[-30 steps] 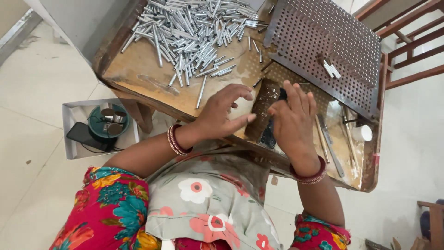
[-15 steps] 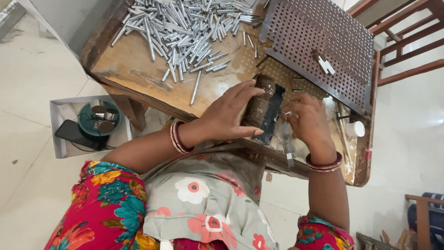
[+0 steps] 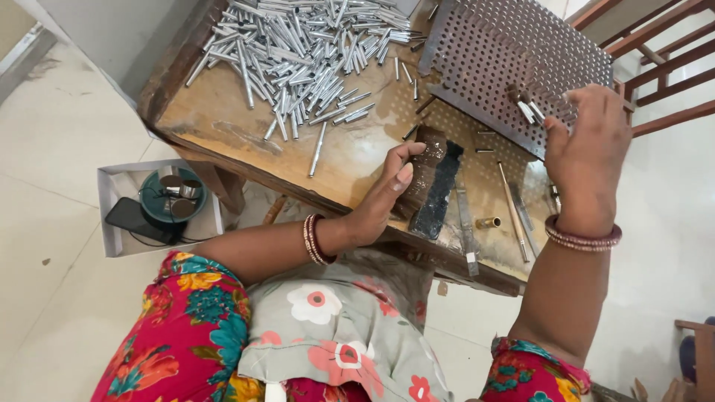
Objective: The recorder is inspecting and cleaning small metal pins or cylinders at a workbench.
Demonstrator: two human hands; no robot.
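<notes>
Workbench [image 3: 223,126] of worn wood fills the upper middle of the view, its near edge facing the seated person. On its far side lies a broad heap of silver metal tubes [image 3: 298,45], a few strays spilling toward the near edge. To the right, a perforated metal plate [image 3: 506,52] leans tilted over a second holed sheet lying flat on the bench. The right hand [image 3: 588,149] is raised at the lower right part of that plate, fingers spread and loosely open, gripping nothing that shows, just beside a few short tubes [image 3: 529,108] standing in the holes. The left hand [image 3: 383,197] rests at the near edge, fingers extended and together, thumb touching a dark wooden block [image 3: 424,175]; it clasps nothing. Beside the block lies a dark rough strip [image 3: 439,193], then flat metal files [image 3: 514,208] and a small brass piece [image 3: 488,222]. On the floor to the left sits a white box [image 3: 112,216] holding a green round tin [image 3: 171,195] and a black phone [image 3: 134,218]
</notes>
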